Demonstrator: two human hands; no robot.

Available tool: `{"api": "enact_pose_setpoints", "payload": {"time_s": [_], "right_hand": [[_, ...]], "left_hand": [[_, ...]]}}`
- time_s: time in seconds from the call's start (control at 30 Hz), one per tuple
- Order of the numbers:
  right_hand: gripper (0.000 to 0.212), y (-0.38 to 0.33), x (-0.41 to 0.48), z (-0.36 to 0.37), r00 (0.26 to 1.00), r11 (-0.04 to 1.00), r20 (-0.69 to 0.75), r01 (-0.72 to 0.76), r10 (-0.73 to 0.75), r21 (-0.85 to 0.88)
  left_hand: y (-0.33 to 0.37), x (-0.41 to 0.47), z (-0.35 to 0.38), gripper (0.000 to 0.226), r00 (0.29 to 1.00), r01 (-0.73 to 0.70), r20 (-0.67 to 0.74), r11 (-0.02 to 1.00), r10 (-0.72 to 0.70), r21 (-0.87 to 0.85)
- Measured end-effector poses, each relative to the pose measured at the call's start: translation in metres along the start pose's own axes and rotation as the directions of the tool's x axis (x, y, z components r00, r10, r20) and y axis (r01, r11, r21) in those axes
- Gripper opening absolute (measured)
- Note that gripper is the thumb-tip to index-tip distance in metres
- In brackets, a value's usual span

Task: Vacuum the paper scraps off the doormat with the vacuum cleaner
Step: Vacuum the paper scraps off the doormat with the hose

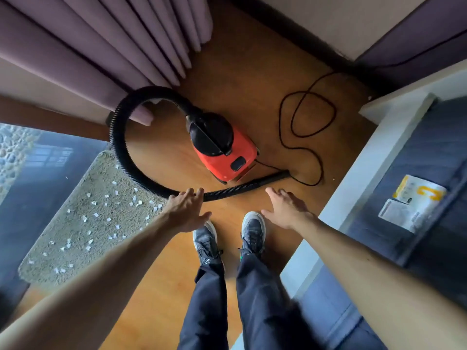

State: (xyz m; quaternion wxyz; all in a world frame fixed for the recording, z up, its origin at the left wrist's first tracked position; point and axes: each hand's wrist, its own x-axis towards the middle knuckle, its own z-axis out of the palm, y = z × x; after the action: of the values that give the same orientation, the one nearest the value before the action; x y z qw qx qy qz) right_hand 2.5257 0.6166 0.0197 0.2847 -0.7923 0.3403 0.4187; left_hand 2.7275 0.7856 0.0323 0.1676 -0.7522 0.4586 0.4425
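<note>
Item: vacuum cleaner (pixel 223 154), red body w/ black top; stands on wood floor (pixel 164 286), mid scene, just right of the doormat.
Hose: black ribbed hose (pixel 120 137) leaves the far end of the cleaner, loops left past the curtain, crosses the doormat's right corner, then runs right along the floor.
Hose end: plain black tube (pixel 275 176), lying on the floor just near of the cleaner.
Cord: thin black cord (pixel 310 117), loose loops on the floor right of the cleaner.
Doormat: beige pile doormat (pixel 75 238), left side, flat on the floor.
Paper scraps: small white paper scraps (pixel 134 198), many, scattered over the doormat; none seen off it.
Left grip: left grip (pixel 188 210) released, fingers straight, tips over the hose at the doormat's right edge; contact w/ hose: cannot tell.
Right grip: right grip (pixel 285 208) released, fingers spread, holding nothing, near the hose's right stretch, apart from it.
Stance: dark shoes (pixel 252 232), dark trousers (pixel 209 311), feet on the floor near of the hose, between the two grips.
Curtain: mauve pleated curtain (pixel 101 46), far left, hem at floor level.
Right side: white-edged bed (pixel 353 178) w/ blue cover; yellow-and-white packet (pixel 414 203) lying on it.
</note>
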Motion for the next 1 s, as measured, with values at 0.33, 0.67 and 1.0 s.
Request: {"api": "enact_pose_setpoints", "payload": {"time_s": [0.33, 0.67, 1.0], "right_hand": [[0.052, 0.005, 0.123, 0.102, 0.998, 0.999, 0.049, -0.031, 0.029, 0.034], [0.052, -0.016, 0.230, 0.148, 0.891, 0.589, 0.197, -0.423, 0.408, 0.689], [0.050, -0.034, 0.280, 0.174, 0.777, -0.397, 0.520, -0.379, 0.354, 0.836]], "left_hand": [[-0.026, 0.127, 0.081, 0.063, 0.999, -0.052, -0.004, 0.998, 0.052, 0.031], [-0.046, 0.199, 0.150, 0.058, 0.998, -0.061, 0.003, 0.997, 0.061, 0.041], [-0.066, 0.206, 0.190, 0.046, 0.986, -0.147, -0.058, 0.982, 0.155, 0.115]]}}
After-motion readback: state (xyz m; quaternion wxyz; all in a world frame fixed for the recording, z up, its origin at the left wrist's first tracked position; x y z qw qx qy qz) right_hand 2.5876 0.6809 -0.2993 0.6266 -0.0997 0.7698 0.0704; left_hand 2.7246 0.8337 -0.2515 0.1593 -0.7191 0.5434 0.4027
